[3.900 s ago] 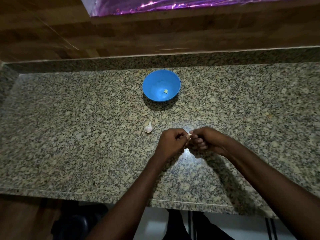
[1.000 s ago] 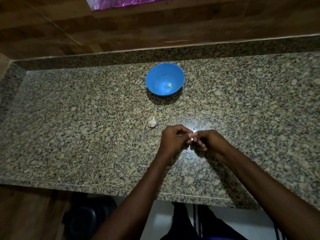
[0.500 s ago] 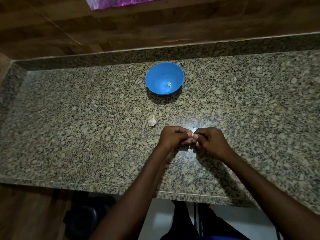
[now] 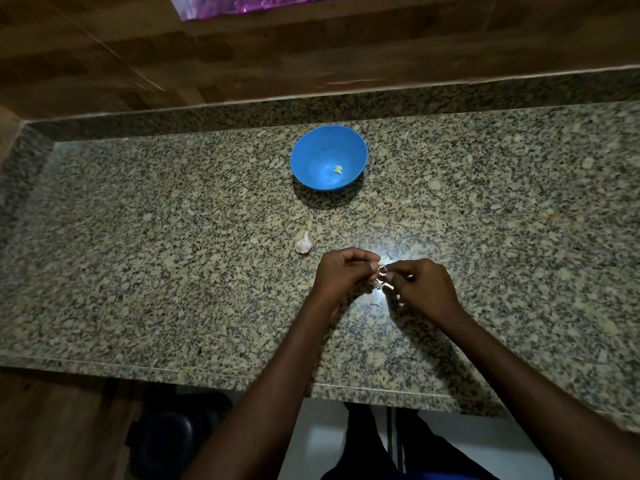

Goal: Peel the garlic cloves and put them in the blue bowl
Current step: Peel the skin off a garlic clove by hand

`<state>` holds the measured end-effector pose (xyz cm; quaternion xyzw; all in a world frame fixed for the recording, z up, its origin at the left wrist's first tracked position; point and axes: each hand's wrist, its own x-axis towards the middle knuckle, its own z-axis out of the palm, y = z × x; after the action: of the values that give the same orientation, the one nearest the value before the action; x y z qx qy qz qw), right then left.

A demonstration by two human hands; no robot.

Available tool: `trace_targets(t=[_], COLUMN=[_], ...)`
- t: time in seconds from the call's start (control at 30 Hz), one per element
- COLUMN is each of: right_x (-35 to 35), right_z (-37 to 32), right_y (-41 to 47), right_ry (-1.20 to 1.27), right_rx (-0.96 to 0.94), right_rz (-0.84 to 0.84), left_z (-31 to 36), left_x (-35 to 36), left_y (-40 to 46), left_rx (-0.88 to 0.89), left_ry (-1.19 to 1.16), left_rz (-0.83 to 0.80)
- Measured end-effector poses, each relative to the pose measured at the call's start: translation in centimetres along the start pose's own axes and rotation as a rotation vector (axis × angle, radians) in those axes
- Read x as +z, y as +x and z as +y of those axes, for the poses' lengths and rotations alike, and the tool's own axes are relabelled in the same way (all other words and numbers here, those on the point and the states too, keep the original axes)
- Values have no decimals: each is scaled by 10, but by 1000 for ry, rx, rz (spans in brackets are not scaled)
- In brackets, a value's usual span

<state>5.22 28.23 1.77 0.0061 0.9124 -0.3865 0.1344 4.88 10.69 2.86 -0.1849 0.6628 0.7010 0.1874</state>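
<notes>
A blue bowl (image 4: 313, 147) stands at the back middle of the granite counter, with one peeled clove (image 4: 338, 170) inside. A garlic bulb piece (image 4: 303, 243) lies on the counter between the bowl and my hands. My left hand (image 4: 343, 274) and my right hand (image 4: 424, 285) meet just above the counter, fingers curled, pinching a small garlic clove (image 4: 382, 270) between their fingertips. Most of the clove is hidden by the fingers.
The granite counter (image 4: 138, 271) has a raised back ledge and a wooden wall behind it. Small bits of garlic skin (image 4: 374, 304) lie under my hands. The counter's front edge runs just below my forearms.
Both hands stay together on the clove with small finger movements. The view has shifted slightly; the bowl and the garlic bulb have not moved.
</notes>
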Motion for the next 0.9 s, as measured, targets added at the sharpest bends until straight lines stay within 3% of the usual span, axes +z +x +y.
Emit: trace_targets(t=[0.37, 0.67, 0.9], right_x=[-4, -5, -3], right_z=[1, 3, 6], right_y=[8, 8, 10], right_ry=[269, 435, 363], right_rx=[0, 70, 37], right_rz=[118, 99, 96], left_z=[6, 9, 11], left_x=[9, 8, 8], left_y=[-6, -6, 0], left_rx=[192, 151, 223], left_ry=[193, 211, 404], left_rz=[-2, 3, -6])
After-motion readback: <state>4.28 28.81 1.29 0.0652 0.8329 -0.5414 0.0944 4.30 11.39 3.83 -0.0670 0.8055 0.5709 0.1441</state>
